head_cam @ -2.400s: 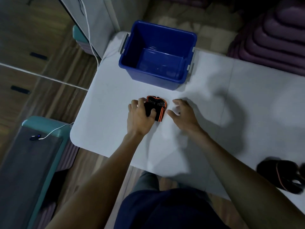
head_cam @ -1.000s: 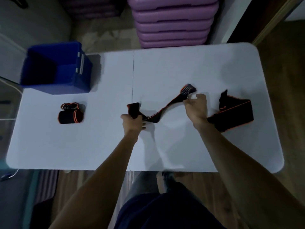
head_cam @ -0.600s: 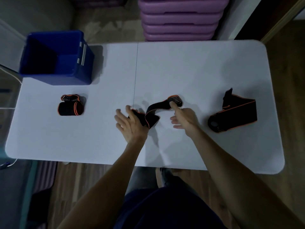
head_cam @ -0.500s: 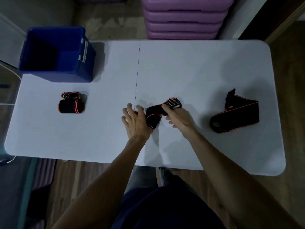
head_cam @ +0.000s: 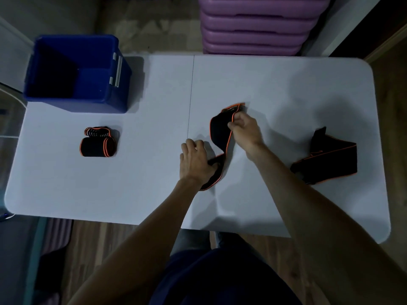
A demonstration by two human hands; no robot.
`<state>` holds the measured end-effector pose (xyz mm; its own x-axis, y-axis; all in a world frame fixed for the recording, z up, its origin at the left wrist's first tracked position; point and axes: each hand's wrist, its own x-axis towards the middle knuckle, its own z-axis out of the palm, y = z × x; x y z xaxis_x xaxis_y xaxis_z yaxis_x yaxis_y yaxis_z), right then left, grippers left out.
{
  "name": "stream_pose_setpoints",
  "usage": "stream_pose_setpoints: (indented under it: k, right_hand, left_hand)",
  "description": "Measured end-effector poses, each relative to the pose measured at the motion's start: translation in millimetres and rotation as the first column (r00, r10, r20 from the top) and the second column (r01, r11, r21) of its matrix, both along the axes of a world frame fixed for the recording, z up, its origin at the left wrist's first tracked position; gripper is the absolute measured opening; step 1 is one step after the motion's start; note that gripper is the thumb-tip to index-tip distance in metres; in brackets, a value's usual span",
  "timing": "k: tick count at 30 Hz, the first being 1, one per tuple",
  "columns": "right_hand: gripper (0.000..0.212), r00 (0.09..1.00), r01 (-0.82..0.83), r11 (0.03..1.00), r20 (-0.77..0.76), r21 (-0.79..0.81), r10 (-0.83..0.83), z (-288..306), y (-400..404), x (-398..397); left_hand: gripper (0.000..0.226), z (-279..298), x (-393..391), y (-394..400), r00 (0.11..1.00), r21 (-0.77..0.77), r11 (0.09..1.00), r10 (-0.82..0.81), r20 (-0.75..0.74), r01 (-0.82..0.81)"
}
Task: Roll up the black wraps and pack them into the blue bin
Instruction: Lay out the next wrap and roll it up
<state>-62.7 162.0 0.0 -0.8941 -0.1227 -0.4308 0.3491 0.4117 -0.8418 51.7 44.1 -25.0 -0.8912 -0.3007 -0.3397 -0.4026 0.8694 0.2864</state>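
- Since half a second ago, the right hand point(head_cam: 243, 128) has lifted the far end of the wrap point(head_cam: 220, 133) higher and pulled it toward the upper right of centre, so the band now arches off the table point(head_cam: 132, 183) instead of lying bunched between the hands.
- Right hand: fingers and thumb pinch the wrap's orange-edged end.
- Left hand point(head_cam: 195, 161): lies over the near end, pinning it to the table just below centre; whether its fingers curl round the cloth cannot be told.
- Long axis runs from the left hand up and rightward to the right hand, so rolling likely starts at the pinned end.
- Rolled wrap point(head_cam: 98, 143) sits at left, just below the blue bin point(head_cam: 114, 102); another loose wrap point(head_cam: 326, 157) lies at right.
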Motion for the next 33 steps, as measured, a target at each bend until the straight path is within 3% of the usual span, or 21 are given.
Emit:
stream_pose_setpoints:
  k: [3,6,10,13,16,22,26,29,33]
  right_hand:
    - [0.016,0.998,0.055,0.998,0.005,0.021,-0.055,-6.4,4.7,-27.2]
    - [0.009,0.994,0.102,0.958,-0.061,0.268,-0.089,-18.1,17.7,-41.6]
    - [0.039,0.982,0.161,0.925,-0.153,0.345,-0.114,-27.9,36.2,-22.6]
    - [0.037,0.984,0.021,0.919,-0.173,0.393,0.052,-38.7,46.6,0.9]
    - [0.045,0.968,-0.15,0.867,-0.108,0.476,0.227,-48.3,50.0,16.9]
    - [0.057,0.915,-0.294,0.805,-0.093,0.515,0.393,-46.4,55.5,13.1]
    - [0.054,0.919,-0.263,0.851,-0.151,0.454,0.364,-38.2,68.4,12.5]
    - [0.047,0.923,-0.102,0.882,-0.287,0.46,0.257,-28.0,102.9,15.5]
    - [0.046,0.872,-0.058,0.8,-0.36,0.597,0.332,-11.9,182.3,27.0]
  left_hand:
    - [0.083,1.9,-16.0,-5.9,0.999,0.025,0.999,-0.042,0.008,0.041]
    - [0.088,2.4,-29.6,-5.7,0.995,0.077,0.992,-0.103,-0.005,0.104]
    - [0.086,0.4,-41.5,-0.9,0.978,0.12,0.972,-0.192,-0.08,0.2]
    - [0.085,-4.2,-50.5,3.6,0.944,0.084,0.942,-0.319,-0.089,0.326]
    - [0.093,-9.3,-55.1,8.2,0.888,-0.049,0.887,-0.459,0.019,0.459]
    - [0.097,-10.5,-60.8,5.7,0.901,-0.136,0.891,-0.425,0.086,0.433]
    - [0.089,-3.2,-67.5,12.4,0.917,-0.037,0.917,-0.396,0.046,0.398]
    - [0.074,7.8,-77.2,35.7,0.938,0.1,0.933,-0.341,-0.07,0.346]
    - [0.052,18.5,-84.6,93.0,0.881,0.227,0.851,-0.461,-0.108,0.474]
